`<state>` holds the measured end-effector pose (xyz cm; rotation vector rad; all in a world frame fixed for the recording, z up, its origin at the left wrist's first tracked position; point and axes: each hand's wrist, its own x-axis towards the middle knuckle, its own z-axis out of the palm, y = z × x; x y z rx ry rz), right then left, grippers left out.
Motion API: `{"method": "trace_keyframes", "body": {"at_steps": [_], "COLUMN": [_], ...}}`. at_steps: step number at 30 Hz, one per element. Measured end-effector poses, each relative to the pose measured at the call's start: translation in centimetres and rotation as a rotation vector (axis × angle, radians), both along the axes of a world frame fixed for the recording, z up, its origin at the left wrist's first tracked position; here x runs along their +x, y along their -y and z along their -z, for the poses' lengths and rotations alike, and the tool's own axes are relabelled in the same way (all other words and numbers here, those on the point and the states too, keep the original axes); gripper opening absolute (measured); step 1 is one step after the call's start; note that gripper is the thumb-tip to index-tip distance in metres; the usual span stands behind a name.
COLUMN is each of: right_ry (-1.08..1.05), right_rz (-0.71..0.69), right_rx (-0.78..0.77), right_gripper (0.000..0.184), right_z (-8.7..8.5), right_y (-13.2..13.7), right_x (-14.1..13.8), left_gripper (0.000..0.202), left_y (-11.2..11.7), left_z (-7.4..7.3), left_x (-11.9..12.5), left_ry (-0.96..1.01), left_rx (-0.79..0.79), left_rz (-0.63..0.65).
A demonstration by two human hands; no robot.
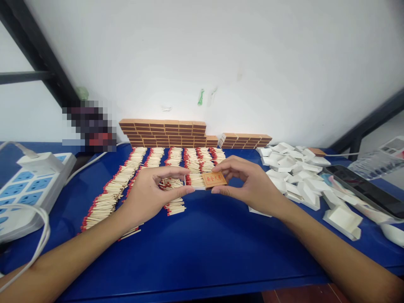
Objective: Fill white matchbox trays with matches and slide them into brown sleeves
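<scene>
Between my two hands is a matchbox, partly slid apart. My left hand (158, 185) pinches the end of its white inner tray (200, 188), where red-tipped matches (195, 180) lie in a layer. The brown printed sleeve (216, 179) covers the tray's right part, and my right hand (243, 181) grips it between thumb and fingers. Behind and to the left of the hands, loose matches (107, 198) lie in several long rows on the blue table (202, 252). My left hand hides part of these rows.
Brown matchboxes (167, 134) are stacked along the wall, with a lower stack (246, 141) beside them. White empty trays (293, 168) are heaped at right, near a phone (368, 189). A power strip (34, 185) with white cables sits at left.
</scene>
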<state>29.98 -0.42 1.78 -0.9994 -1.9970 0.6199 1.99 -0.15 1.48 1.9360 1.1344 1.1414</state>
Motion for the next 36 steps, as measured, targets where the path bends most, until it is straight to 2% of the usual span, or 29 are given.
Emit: {"method": "trace_keyframes", "body": {"at_steps": [7,13,19,26,32,36], "right_ry": [-0.193,-0.221,-0.245,-0.269,-0.168,-0.148], "right_rz": [0.030,-0.076,-0.243,-0.305,-0.224,-0.271], "right_rx": [-0.033,-0.036,-0.124,-0.216,-0.253,-0.264], "right_gripper": [0.041,0.038,0.042,0.037,0.040,0.052], "right_z": [0.7,0.8,0.3,-0.4,0.0,0.0], "right_y": [0.9,1.7,2.4,3.2,3.2,3.9], "right_x": [-1.7,-2.7,-2.5,-3.0,-3.1,-3.5], "left_gripper": [0.045,0.043,0.068,0.068,0.075,0.085], "left_y": [0.0,0.7,0.8,1.1,1.3,1.4], "left_z": [0.4,0.0,0.2,0.3,0.2,0.7], "left_x": [0.2,0.5,0.4,0.5,0.8,0.8], "left_ry": [0.184,0.087,0.016,-0.070,0.079,0.139], "left_rx": [-0.090,-0.048,-0.006,-0.008,-0.220,-0.228], "left_rz": [0.021,0.056,0.235,0.345,0.351,0.297]}}
